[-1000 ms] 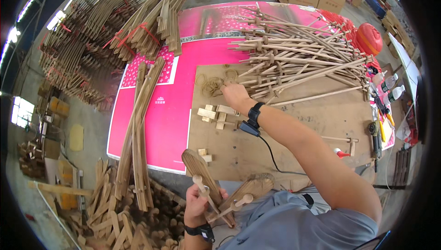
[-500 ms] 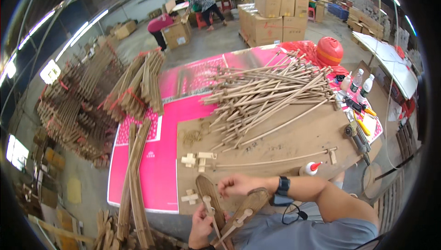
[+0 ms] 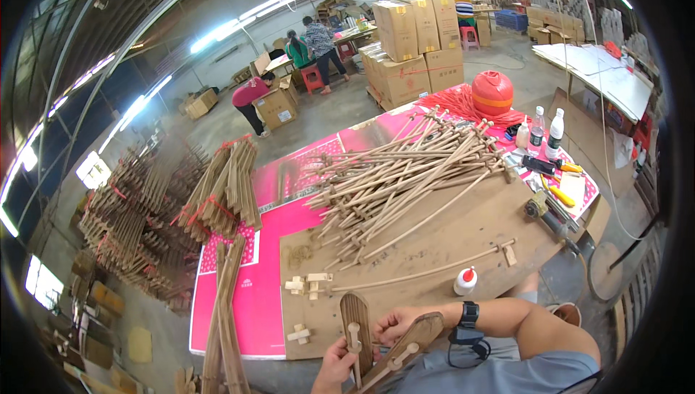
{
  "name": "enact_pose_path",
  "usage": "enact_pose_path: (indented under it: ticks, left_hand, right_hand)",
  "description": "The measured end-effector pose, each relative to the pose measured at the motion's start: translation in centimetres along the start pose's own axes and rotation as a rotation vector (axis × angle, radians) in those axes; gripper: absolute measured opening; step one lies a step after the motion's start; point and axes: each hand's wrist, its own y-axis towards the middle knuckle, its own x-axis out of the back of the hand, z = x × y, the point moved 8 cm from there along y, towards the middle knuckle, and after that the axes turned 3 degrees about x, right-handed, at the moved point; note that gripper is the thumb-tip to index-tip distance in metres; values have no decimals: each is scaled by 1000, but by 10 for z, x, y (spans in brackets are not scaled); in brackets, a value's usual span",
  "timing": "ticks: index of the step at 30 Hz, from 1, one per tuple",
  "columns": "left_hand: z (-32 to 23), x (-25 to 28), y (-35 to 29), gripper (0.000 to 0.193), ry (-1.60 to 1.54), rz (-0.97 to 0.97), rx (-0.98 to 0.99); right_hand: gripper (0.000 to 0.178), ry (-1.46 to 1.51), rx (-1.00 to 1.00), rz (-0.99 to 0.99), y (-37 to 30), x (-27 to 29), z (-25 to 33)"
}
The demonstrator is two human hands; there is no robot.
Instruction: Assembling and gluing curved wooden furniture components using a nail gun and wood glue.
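Two dark wooden slats with rounded ends stand close in front of me, a left slat [image 3: 354, 309] and a right slat [image 3: 427, 327]. Each carries a pale thin stick with a round knob. My left hand [image 3: 336, 366] is closed round the left slat's edge, by its knobbed stick [image 3: 354, 336]. Between the slats, my right hand [image 3: 394, 324] has its fingers curled in; whatever they pinch is hidden. A small pale wooden block joint [image 3: 299, 334] lies left of the slats. Beyond are more block pieces [image 3: 310, 285] and a long thin rod [image 3: 413, 279].
A large heap of wooden rods [image 3: 413, 184] covers the table's far middle. A white glue bottle [image 3: 465, 282] stands at the right, near a power drill [image 3: 544, 213]. Long slats [image 3: 226, 307] overhang the left edge. Bundled slats [image 3: 228, 187], cartons [image 3: 405, 72] and other people are beyond.
The view has tilted and shifted. My right hand has come down from above the slats to between them. My left hand keeps its hold on the left slat.
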Motion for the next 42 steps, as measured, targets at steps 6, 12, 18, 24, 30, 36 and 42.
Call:
enact_pose_path:
  ticks: [6, 12, 18, 24, 30, 36, 42]
  left_hand:
    - [6, -15, -2, 41, 75, -3, 63]
    - [-22, -55, 4, 38, 91, -55, 39]
    - [-36, -90, 25, 43, 128, 34, 56]
    - [-32, -99, 25, 49, 54, 47, 63]
    - [-22, -97, 24, 58, 20, 102, 58]
    - [-15, -104, 33, 57, 36, 139, 106]
    - [-19, -107, 40, 54, 19, 148, 64]
  right_hand:
    - [17, -578, 190, 8, -27, -2, -2]
    - [24, 115, 317, -262, -52, 8, 40]
    - [33, 443, 450, -175, -52, 9, 40]
    - [33, 407, 366, -118, -62, 1, 46]
    - [76, 119, 542, -175, -82, 31, 105]
    - [97, -239, 640, -67, -55, 19, 142]
    - [63, -217, 270, 0, -56, -6, 82]
